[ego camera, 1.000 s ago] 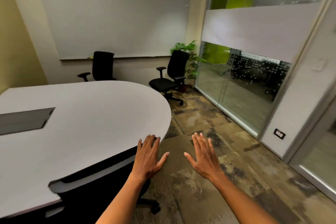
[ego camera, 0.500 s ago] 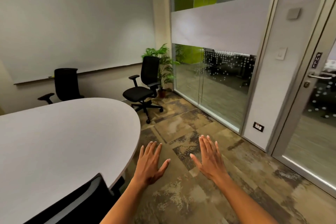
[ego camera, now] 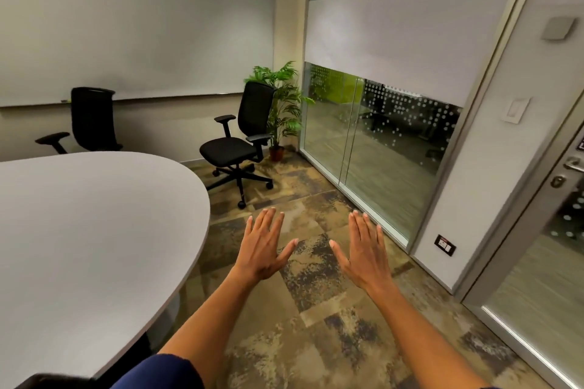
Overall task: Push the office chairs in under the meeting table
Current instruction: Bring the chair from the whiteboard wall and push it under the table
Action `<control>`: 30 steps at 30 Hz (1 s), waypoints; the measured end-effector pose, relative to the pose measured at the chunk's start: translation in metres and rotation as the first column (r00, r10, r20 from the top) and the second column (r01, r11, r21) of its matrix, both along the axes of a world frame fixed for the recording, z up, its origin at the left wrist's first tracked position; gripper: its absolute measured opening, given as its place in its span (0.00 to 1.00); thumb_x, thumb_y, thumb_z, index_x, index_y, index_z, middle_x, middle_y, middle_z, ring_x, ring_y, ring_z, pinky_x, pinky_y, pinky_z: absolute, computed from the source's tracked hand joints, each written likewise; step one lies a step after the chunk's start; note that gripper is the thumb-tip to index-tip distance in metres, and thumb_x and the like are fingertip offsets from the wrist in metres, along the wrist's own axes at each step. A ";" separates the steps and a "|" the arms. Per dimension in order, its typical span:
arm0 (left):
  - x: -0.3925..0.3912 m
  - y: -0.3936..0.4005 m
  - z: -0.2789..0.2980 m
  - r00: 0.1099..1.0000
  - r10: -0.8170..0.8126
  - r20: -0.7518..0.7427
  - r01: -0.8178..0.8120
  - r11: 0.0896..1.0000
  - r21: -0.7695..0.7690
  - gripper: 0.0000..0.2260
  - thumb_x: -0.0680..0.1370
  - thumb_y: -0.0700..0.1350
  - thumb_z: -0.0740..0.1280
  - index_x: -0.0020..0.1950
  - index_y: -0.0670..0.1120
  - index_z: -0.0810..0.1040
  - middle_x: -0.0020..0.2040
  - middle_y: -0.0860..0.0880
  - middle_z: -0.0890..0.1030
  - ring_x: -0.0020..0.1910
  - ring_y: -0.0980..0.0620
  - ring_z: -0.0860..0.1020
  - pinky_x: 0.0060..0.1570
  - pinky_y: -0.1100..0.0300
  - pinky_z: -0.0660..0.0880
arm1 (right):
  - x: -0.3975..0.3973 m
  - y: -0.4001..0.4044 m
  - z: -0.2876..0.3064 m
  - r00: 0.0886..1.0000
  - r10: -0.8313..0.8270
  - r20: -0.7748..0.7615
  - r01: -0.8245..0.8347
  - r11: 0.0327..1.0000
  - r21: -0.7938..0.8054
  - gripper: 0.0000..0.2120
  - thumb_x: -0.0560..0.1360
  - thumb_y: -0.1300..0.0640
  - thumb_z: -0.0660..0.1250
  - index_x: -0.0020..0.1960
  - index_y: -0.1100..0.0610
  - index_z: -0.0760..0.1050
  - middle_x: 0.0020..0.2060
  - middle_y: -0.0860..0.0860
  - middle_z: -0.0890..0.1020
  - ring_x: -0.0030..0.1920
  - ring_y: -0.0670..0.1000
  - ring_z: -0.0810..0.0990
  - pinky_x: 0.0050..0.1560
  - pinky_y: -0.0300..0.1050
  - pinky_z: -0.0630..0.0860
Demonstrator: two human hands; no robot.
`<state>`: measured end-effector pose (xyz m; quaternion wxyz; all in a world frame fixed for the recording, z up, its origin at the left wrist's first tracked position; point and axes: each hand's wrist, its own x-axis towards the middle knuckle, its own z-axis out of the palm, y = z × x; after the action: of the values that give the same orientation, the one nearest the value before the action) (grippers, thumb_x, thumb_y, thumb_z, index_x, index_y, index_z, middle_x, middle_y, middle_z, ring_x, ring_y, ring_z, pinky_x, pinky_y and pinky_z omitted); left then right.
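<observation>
The white oval meeting table point(ego camera: 94, 230) fills the left of the view. A black office chair point(ego camera: 240, 142) stands away from the table near the far corner, turned toward the left. Behind the table's far edge a second black chair point(ego camera: 91, 118) stands against the wall, its seat hidden by the tabletop. Both my left hand point(ego camera: 264, 248) and my right hand point(ego camera: 363, 251) are held out over the carpet, palms down, fingers spread, holding nothing. They are well short of the corner chair. A dark chair top point(ego camera: 47, 381) shows at the bottom left edge.
A potted plant point(ego camera: 282, 110) stands in the corner behind the chair. A glass wall point(ego camera: 363, 142) and a glass door point(ego camera: 556, 246) run along the right. A whiteboard point(ego camera: 136, 25) covers the far wall. Patterned carpet point(ego camera: 316, 309) lies between table and glass.
The view has swung right and moved forward. The near chair under the table has slipped out of sight to the bottom left. The corner chair is closer. Both hands stay open and empty.
</observation>
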<state>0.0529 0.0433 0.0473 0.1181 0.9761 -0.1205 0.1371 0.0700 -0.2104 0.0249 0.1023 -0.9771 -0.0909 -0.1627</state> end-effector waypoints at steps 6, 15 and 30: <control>0.106 -0.009 -0.038 0.999 0.000 -0.051 0.000 1.000 -0.017 0.48 0.73 0.74 0.31 0.81 0.45 0.54 0.81 0.41 0.56 0.80 0.43 0.52 0.78 0.43 0.47 | 0.099 -0.006 -0.021 0.999 0.043 -0.011 -0.044 0.998 -0.047 0.41 0.78 0.30 0.45 0.81 0.57 0.45 0.80 0.53 0.48 0.80 0.53 0.44 0.79 0.59 0.45; 0.340 -0.003 -0.037 0.999 -0.017 -0.044 0.015 0.999 -0.045 0.47 0.73 0.73 0.32 0.81 0.44 0.55 0.81 0.42 0.56 0.80 0.43 0.52 0.78 0.44 0.46 | 0.313 -0.006 -0.007 1.000 0.012 0.021 -0.010 0.997 -0.073 0.41 0.78 0.30 0.44 0.81 0.56 0.45 0.80 0.53 0.50 0.79 0.52 0.44 0.76 0.53 0.37; 0.634 0.088 -0.050 0.997 0.053 -0.051 -0.052 0.999 0.016 0.42 0.77 0.72 0.39 0.79 0.45 0.61 0.79 0.42 0.62 0.79 0.42 0.57 0.77 0.44 0.50 | 0.657 0.077 -0.011 0.989 0.143 0.025 -0.144 0.989 0.030 0.40 0.79 0.31 0.45 0.80 0.59 0.51 0.79 0.57 0.56 0.79 0.57 0.52 0.78 0.61 0.50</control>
<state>0.6867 0.1316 -0.0025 0.1103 0.9830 -0.0928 0.1139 0.7269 -0.1331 0.0137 0.1284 -0.9644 -0.1597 -0.1673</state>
